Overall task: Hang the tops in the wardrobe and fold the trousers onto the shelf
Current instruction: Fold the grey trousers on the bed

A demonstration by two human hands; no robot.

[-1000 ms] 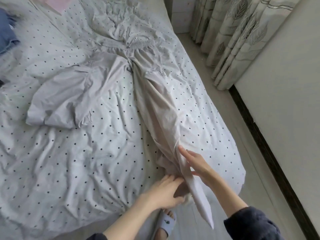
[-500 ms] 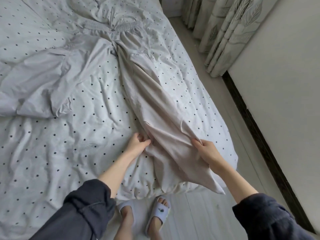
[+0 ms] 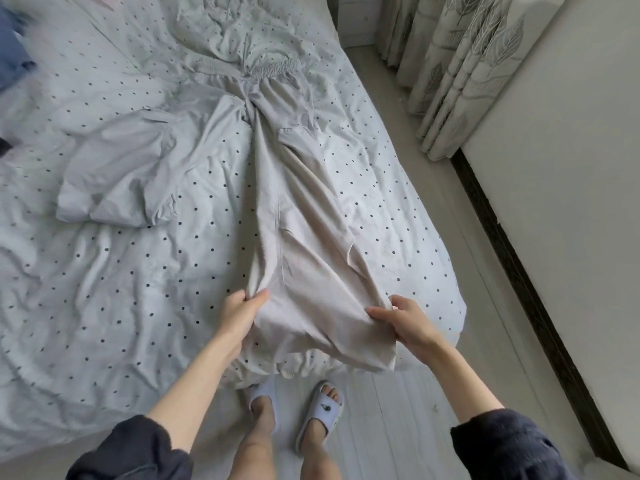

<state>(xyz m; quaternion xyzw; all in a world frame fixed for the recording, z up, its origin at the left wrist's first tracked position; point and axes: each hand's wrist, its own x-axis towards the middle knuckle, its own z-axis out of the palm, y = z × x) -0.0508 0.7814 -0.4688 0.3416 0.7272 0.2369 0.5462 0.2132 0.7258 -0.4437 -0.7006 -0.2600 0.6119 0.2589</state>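
Trousers: pale grey, thin woven trousers (image 3: 294, 216) lie spread on the bed, waistband far from the person, leg ends toward them.
Waistband: a gathered elastic band (image 3: 273, 69) with a drawstring, puckered and bunched at the middle.
Leg 1: the nearer leg runs straight down the bed to its near edge; its cloth looks slightly warmer, almost beige, and fans wider toward the hem, which drapes over the bed's edge.
Leg 2: the other leg (image 3: 138, 178) is thrown out to the person's left, folded and crumpled on itself, well apart from both hands.
Creases: long folds run down the near leg; a side seam shows along its middle.
Left hand: the left hand (image 3: 242, 311) pinches the left edge of the near leg, thumb over the cloth, fingers closed under it.
Right hand: the right hand (image 3: 407, 322) grips the right edge of the same leg near the hem, thumb on top, cloth pulled taut between the 2 hands.
Bed: a white, wrinkled sheet dotted with small dark spots (image 3: 104, 306) covers it.
Sleeves: dark fleecy sleeves are pushed up both forearms.
Floor: 2 pale blue slippers (image 3: 320, 410) stand on light floorboards just beside the bed.
Right side: leaf-patterned curtains (image 3: 467, 64) hang beside a plain wall.
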